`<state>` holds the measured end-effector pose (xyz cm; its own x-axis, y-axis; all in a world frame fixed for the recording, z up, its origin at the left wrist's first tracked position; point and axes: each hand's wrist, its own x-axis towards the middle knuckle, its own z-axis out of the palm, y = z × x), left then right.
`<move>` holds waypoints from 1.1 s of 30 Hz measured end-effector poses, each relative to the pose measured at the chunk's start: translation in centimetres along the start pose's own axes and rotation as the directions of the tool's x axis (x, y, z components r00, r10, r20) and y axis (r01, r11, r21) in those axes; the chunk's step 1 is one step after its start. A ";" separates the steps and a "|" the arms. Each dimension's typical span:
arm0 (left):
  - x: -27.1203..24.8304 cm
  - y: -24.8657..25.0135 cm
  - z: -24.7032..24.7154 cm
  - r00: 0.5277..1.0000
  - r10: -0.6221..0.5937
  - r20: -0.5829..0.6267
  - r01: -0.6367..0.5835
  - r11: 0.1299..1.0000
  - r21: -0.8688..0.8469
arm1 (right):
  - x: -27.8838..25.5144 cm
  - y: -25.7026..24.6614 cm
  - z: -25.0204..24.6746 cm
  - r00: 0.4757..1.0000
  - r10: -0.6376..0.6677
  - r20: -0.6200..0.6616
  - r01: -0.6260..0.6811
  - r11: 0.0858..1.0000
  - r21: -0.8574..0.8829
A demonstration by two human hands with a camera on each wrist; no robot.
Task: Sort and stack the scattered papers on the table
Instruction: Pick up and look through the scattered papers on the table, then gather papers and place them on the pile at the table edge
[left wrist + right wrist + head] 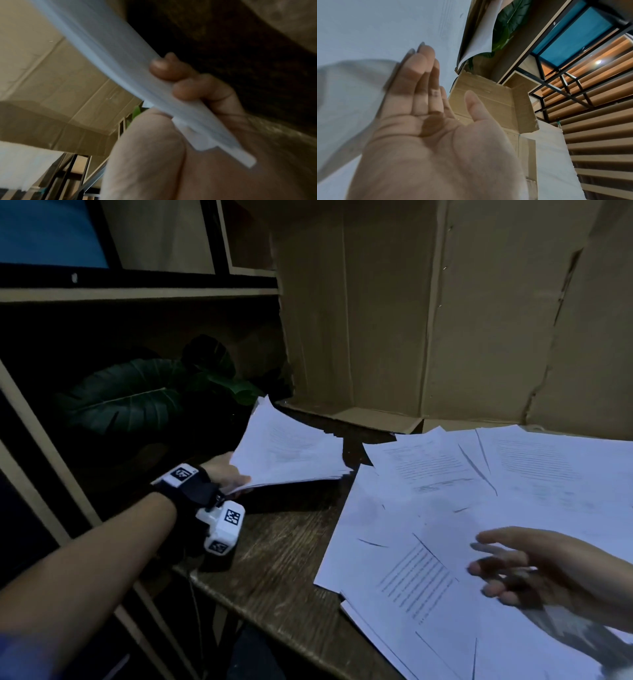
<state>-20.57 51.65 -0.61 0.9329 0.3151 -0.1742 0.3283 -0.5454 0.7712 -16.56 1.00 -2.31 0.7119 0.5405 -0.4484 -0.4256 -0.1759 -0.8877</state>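
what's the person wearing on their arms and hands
The left wrist carries a black strap holding a white box-shaped camera unit, with black-and-white square markers on both. A dark blue sleeve edge shows high on the left arm. Both hands, left hand and right hand, are bare, without gloves. The right wrist is out of view in the head picture.

L hand (171,148) pinches paper stack (109,54) – fingers (161,67) curled under, blurry.

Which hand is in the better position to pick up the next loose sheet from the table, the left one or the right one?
Probably the right. The right hand is open and empty, just above the scattered papers. The left hand already grips the collected stack, held off to the side.
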 end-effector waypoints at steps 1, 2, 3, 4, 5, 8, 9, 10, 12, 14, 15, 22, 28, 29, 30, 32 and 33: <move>0.5 -0.5 -0.7 1.000 -0.030 0.008 0.029 0.995 0.097 | -0.1 0.3 -0.6 1.000 -0.004 -0.027 0.004 1.000 0.000; 1.0 -0.8 -1.1 0.997 -0.072 0.017 0.067 0.980 0.185 | -0.2 0.6 -0.9 0.999 -0.010 -0.043 0.010 1.000 0.000; 1.4 -1.1 -1.3 0.994 -0.109 0.006 0.103 0.956 0.275 | -0.2 0.8 -1.2 0.999 -0.008 -0.050 0.008 1.000 0.003; 1.7 -1.3 -1.5 0.991 -0.131 -0.013 0.127 0.922 0.367 | -0.2 1.0 -1.4 0.999 -0.005 -0.048 0.005 1.000 0.013; 2.0 -1.4 -1.7 0.988 -0.154 -0.032 0.152 0.884 0.442 | -0.1 1.3 -1.5 0.999 0.000 -0.045 0.001 1.000 0.028; 2.8 -1.8 -1.6 0.963 -0.251 -0.099 0.264 0.796 0.545 | 0.2 1.5 -1.6 0.999 0.015 -0.038 -0.013 0.999 0.042; 3.0 -1.6 -1.3 0.954 -0.274 -0.123 0.295 0.775 0.560 | 0.2 1.3 -1.6 0.999 0.022 -0.042 -0.020 0.999 0.038; 2.9 -1.3 -0.9 0.949 -0.273 -0.159 0.314 0.752 0.580 | 0.2 1.2 -1.5 0.999 0.027 -0.045 -0.026 0.999 0.035; 2.9 -0.9 0.0 0.944 -0.225 -0.240 0.327 0.711 0.622 | 0.2 1.1 -1.5 0.998 0.036 -0.051 -0.034 0.999 0.039; 3.1 -1.1 0.5 0.944 -0.186 -0.274 0.324 0.687 0.650 | 0.2 1.1 -1.4 0.998 0.041 -0.054 -0.039 0.998 0.047; 3.0 -1.1 0.7 0.942 -0.186 -0.279 0.328 0.682 0.653 | 0.1 1.1 -1.3 0.997 0.044 -0.058 -0.041 0.998 0.047; -2.2 1.8 1.3 0.916 -0.006 -0.401 0.311 0.640 0.702 | -0.6 0.9 -0.8 0.997 0.030 -0.064 -0.029 0.999 0.030; -14.0 5.5 12.6 0.964 0.247 -0.101 -0.233 0.963 0.136 | -0.9 0.3 -0.3 0.992 0.036 -0.121 -0.025 0.996 0.089; -15.2 5.3 14.7 0.963 0.261 -0.060 -0.251 0.958 0.137 | -1.0 0.2 -0.3 0.991 0.042 -0.130 -0.030 0.995 0.090; -15.9 5.1 16.3 0.960 0.276 -0.050 -0.268 0.954 0.132 | -1.0 0.2 -0.2 0.990 0.044 -0.133 -0.032 0.995 0.091; -16.0 4.9 18.6 0.960 0.260 -0.098 -0.253 0.964 0.084 | -1.1 0.3 0.0 0.989 0.042 -0.141 -0.033 0.997 0.070; -15.9 5.0 19.3 0.959 0.252 -0.130 -0.244 0.967 0.073 | -1.3 0.3 0.2 0.989 0.037 -0.142 -0.030 0.998 0.053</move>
<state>-30.90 28.97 -5.80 0.9580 0.2662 0.1068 0.1007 -0.6608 0.7438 -17.68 0.40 -1.97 0.7679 0.4111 -0.4912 -0.4754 -0.1482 -0.8672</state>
